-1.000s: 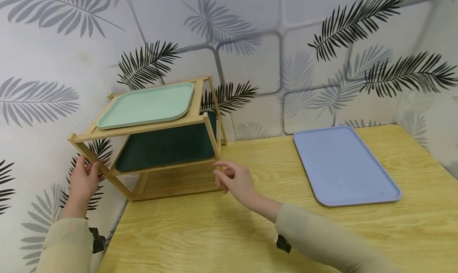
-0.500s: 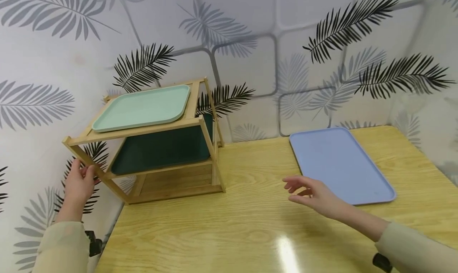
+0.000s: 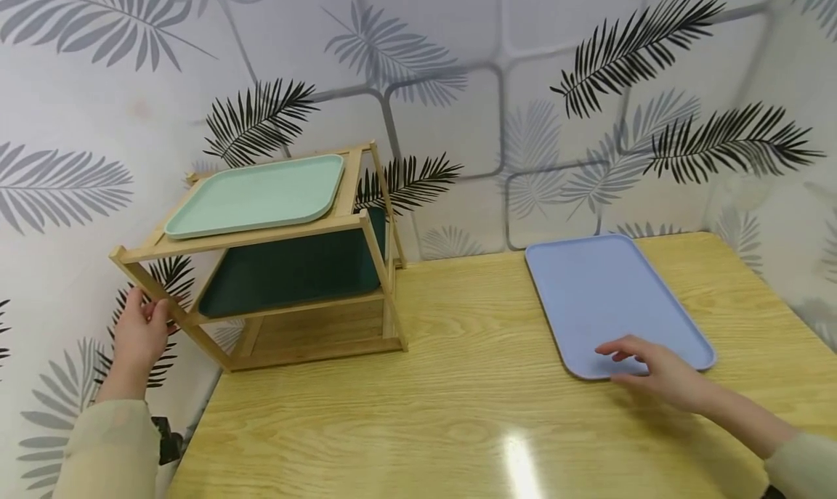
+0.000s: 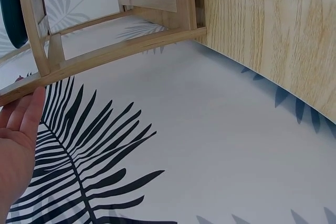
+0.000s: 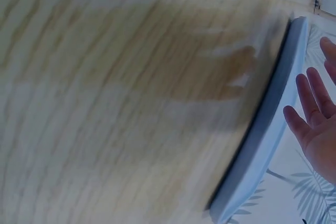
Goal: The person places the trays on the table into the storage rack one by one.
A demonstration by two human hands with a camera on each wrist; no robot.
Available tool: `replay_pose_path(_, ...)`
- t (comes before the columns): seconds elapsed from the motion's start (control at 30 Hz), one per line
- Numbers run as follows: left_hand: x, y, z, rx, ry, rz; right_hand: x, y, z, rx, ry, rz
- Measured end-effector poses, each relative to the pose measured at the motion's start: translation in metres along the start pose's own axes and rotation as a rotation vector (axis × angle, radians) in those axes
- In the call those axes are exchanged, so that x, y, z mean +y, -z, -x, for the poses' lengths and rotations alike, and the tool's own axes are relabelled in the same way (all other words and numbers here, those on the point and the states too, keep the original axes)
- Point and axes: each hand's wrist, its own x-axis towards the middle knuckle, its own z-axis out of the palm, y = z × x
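We see the fingers (image 4: pixel 26 111) of the left hand (image 3: pixel 139 332) bent against the left front leg (image 3: pixel 150 285) of a wooden rack (image 3: pixel 320 351), gripping it. From the left wrist view, their tips meet the leg's outer side, just below where the middle shelf joins it. Over on our right, the fingers of the right hand (image 3: pixel 667 375) are loosely extended and a little spread, holding nothing. They are at the near edge of a light blue tray (image 3: pixel 588 295), the index finger above it and the thumb lower, by the rim; we cannot tell whether any of them touches it.

The blue tray lies flat on the table (image 3: pixel 458 412), well to the right of the rack, its far edge close to the wall (image 3: pixel 451 34). The rack stands at the left end of the table, its left front foot right at the edge. On its top shelf we find a mint-green tray (image 3: pixel 258 194), and on the middle shelf below it a dark green tray (image 3: pixel 294 270).

Farther out, we have a pale sleeve on each forearm and a small black device (image 3: pixel 168 441) at the left wrist. Behind everything, the wall carries grey and black leaf prints.
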Motion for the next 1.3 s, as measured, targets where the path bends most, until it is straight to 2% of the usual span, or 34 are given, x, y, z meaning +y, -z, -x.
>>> replay_pose_path(0.2, 0.002, -0.001, -0.003, -0.001, -0.001, -0.001, 0.010, -0.008, -0.003, -0.101, -0.014, -0.097)
replay_pose_path(0.53, 0.006, -0.002, -0.008, 0.006, 0.010, 0.009, 0.004, -0.023, -0.022, -0.110, 0.023, -0.097)
replay_pose_path(0.77, 0.006, -0.002, -0.009, 0.005, 0.003, 0.024, -0.017, -0.043, -0.044, -0.196, -0.019, -0.166)
replay_pose_path(0.97, 0.004, -0.002, -0.006, 0.005, 0.008, 0.041, -0.045, -0.068, -0.068, -0.255, -0.030, -0.166)
replay_pose_path(1.17, -0.001, -0.002, -0.003, 0.004, 0.004, 0.038, -0.071, -0.097, -0.087, -0.285, 0.017, -0.164)
replay_pose_path(1.3, -0.003, -0.002, -0.002, 0.009, -0.010, 0.027, -0.079, -0.106, -0.096, -0.353, 0.022, -0.208)
